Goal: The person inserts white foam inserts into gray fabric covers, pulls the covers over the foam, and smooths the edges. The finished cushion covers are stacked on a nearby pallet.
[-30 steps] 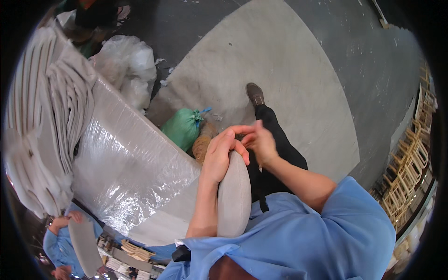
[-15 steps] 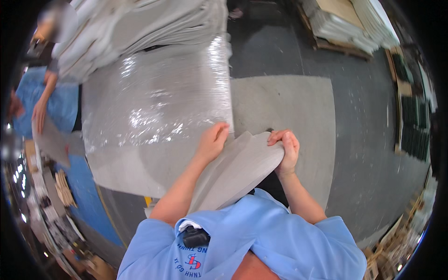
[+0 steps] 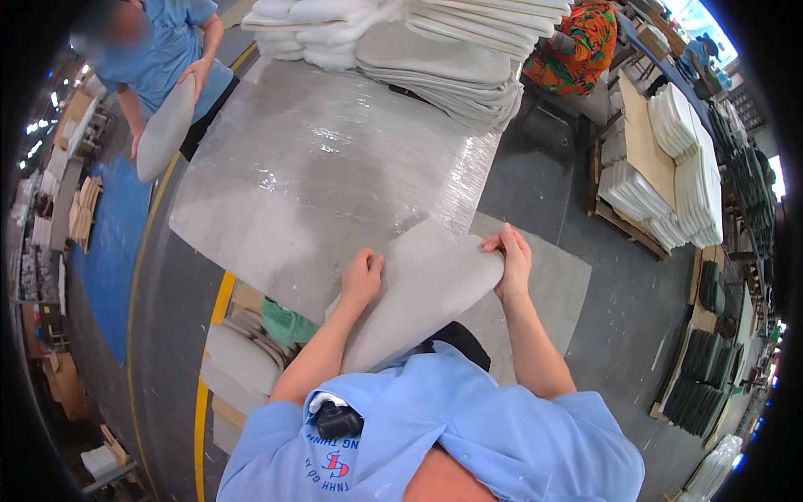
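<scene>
A light grey, rounded fabric piece like a cushion cover (image 3: 427,284) is spread between my hands, just off the near edge of the table. My right hand (image 3: 512,266) pinches its right corner, thumb on the near side. At its left edge my left hand (image 3: 361,283) is closed, fingers curled in on the fabric. The lower end of the cover hangs against my blue shirt. Beyond it stands the worktable (image 3: 268,226), its top wrapped in clear shiny film. A stack of similar grey covers (image 3: 435,63) lies at the table's far side.
White padded pieces (image 3: 314,25) are piled beside the grey stack. At the left a co-worker in blue (image 3: 167,42) holds a grey oval piece (image 3: 166,134). Grey pieces (image 3: 238,360) sit low at my left. A loaded pallet (image 3: 640,222) stands right; a person in orange pattern (image 3: 577,50) is behind.
The view has swung, bringing more of the right side and the far stacks into sight. The cover is opened out flatter between my hands. The co-worker's grey piece is now held upright.
</scene>
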The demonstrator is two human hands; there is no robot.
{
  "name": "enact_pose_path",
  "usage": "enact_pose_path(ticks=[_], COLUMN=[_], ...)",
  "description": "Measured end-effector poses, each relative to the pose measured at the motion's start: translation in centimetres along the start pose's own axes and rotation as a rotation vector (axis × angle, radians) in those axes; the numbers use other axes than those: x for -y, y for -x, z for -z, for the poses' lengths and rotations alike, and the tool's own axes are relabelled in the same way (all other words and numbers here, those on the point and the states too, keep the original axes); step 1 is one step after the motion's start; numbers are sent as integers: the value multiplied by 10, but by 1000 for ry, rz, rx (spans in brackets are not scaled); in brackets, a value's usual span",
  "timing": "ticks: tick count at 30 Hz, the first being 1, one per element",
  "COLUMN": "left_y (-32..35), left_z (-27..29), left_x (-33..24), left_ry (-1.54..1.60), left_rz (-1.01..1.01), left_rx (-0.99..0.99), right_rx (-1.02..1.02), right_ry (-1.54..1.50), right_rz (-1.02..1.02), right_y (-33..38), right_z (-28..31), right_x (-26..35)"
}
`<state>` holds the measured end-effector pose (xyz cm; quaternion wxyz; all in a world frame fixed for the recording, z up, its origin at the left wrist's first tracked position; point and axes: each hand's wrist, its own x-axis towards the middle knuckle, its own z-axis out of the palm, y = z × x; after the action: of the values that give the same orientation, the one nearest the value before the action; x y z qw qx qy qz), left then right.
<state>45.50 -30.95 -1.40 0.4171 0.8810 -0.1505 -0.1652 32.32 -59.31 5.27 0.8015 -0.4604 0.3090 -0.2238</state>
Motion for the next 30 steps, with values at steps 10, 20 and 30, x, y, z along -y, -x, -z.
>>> enact_pose_path(ticks=[10,20,30], left_y=[7,48,74], left_z=[0,80,38], left_x=[-13,20,46], left_ry=[-236,-106,-161], left_rz=[-41,279,493], left_rx=[-136,378,-162], right_rx=[611,525,440], right_ry=[1321,1018,1155], right_rz=[-101,-830,-704], right_y=[-79,-98,-102], right_z=[-33,-96,-123], right_x=[10,-29,-60])
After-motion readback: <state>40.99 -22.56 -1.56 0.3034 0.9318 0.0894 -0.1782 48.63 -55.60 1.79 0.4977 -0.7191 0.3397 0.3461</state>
